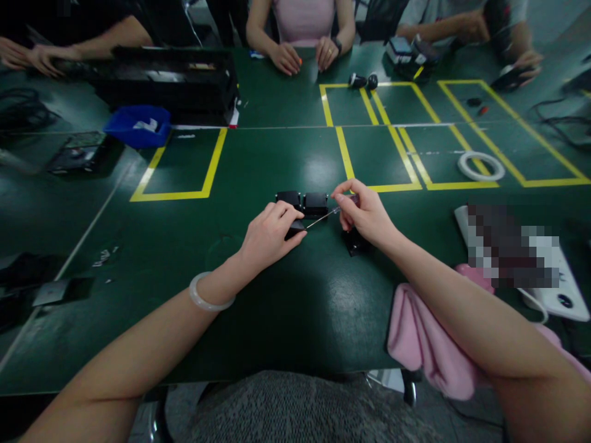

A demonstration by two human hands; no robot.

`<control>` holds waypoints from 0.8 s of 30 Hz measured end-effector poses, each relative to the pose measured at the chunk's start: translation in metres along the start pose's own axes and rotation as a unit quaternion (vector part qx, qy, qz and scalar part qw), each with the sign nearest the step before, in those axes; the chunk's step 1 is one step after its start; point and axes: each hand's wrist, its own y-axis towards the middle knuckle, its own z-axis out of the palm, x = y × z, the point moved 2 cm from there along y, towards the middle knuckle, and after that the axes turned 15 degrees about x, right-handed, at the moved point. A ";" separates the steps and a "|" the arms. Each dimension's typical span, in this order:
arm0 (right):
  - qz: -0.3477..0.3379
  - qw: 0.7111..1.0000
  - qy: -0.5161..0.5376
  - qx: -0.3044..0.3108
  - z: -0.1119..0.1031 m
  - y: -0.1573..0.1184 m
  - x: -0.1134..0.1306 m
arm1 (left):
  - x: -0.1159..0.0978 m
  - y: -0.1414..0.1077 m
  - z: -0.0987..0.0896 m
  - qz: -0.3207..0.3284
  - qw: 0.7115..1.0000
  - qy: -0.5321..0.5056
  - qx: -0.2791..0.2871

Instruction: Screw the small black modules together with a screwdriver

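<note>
My left hand is closed on a small black part, partly hidden under its fingers. A screwdriver is pinched in my right hand, its thin metal shaft slanting down to the left so that the tip meets the edge of that part. Just beyond my left hand, two black blocks lie side by side, the left one partly covered by my fingers. Beneath my right hand a flat black piece rests on the green table.
Pink cloth and a white power strip lie at the right, below a white tape ring. A blue bin stands at the left beside a long black housing. Several people sit across the table.
</note>
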 end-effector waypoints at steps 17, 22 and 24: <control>-0.001 1.000 0.015 0.008 0.000 0.000 0.001 | 0.001 0.000 0.000 -0.003 1.000 -0.009 0.000; 0.008 1.000 -0.003 0.003 0.000 0.000 0.002 | 0.000 -0.001 0.000 0.001 1.000 -0.006 -0.007; 0.011 1.000 -0.004 0.004 0.000 0.000 0.003 | 0.000 -0.001 0.000 0.002 1.000 -0.003 -0.007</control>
